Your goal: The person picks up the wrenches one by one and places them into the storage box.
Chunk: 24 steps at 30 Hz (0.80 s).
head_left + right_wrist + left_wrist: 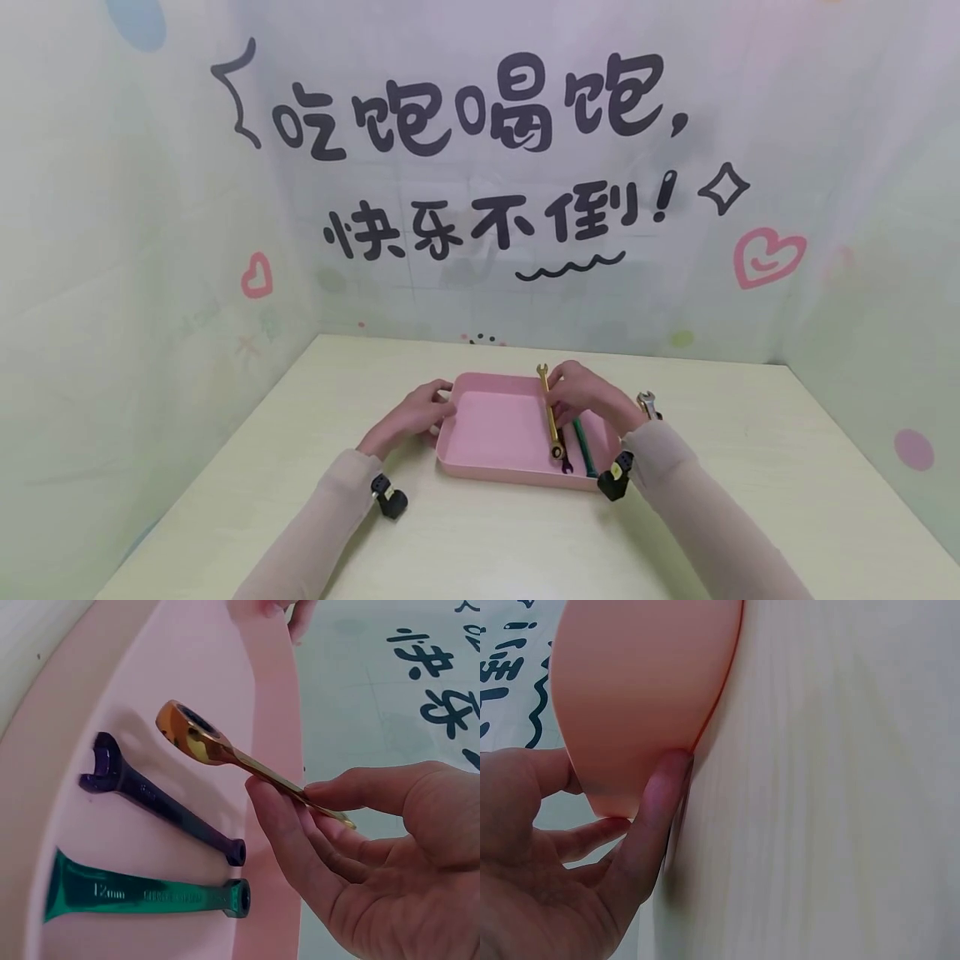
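Observation:
A shallow pink tray (491, 429) sits on the table, its left end gripped by my left hand (415, 411). In the left wrist view the thumb (664, 791) lies along the outer wall and the other fingers reach around the far side. Between thumb and fingers, my right hand (583, 392) pinches a gold combination wrench (196, 741) over the right part of the tray, its ring end tilted down toward me. A dark purple wrench (171, 808) and a green wrench (142, 891) marked 12mm lie side by side in the tray below it.
Right of the tray, a silver wrench (647, 405) shows partly behind my right wrist. The pale wooden table (480, 542) meets a printed backdrop (480, 308) at the back and sides. Each wrist wears a small black camera.

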{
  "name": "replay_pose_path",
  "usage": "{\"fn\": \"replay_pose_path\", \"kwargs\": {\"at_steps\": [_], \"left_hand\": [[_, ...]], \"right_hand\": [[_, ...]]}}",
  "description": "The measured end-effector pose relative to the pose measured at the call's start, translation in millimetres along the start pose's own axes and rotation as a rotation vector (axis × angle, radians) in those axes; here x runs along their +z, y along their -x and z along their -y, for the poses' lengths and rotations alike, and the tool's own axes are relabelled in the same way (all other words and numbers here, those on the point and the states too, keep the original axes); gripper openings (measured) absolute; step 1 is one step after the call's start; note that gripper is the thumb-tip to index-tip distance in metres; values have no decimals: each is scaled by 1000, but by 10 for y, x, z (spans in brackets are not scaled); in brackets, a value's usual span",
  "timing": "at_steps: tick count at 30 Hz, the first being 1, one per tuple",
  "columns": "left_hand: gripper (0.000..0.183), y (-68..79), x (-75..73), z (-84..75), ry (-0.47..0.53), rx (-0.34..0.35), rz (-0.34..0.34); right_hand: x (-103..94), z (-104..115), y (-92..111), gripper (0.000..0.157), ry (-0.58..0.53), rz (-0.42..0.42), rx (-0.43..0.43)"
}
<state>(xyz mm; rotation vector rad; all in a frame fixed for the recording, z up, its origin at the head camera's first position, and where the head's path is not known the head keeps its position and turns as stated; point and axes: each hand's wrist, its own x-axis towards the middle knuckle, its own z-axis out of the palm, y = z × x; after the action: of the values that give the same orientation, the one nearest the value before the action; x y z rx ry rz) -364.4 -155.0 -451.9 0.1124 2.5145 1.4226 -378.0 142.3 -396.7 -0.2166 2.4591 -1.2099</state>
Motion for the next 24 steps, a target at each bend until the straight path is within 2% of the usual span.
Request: {"fn": "replay_pose_path", "kwargs": {"at_steps": [7,13,20,24], "left_hand": [[56,17,8,-16,-9,3,-5],[55,23,18,-12,-16,-4,-7],[56,32,17,-7,-14,-1,1],[56,34,5,-15,-7,7,10]], "right_hand": [[71,13,-39,7,15,43,11],[130,29,-33,13,29,49,48],[191,76,9,8,105,48,73],[210,77,16,8,107,54,84]]}}
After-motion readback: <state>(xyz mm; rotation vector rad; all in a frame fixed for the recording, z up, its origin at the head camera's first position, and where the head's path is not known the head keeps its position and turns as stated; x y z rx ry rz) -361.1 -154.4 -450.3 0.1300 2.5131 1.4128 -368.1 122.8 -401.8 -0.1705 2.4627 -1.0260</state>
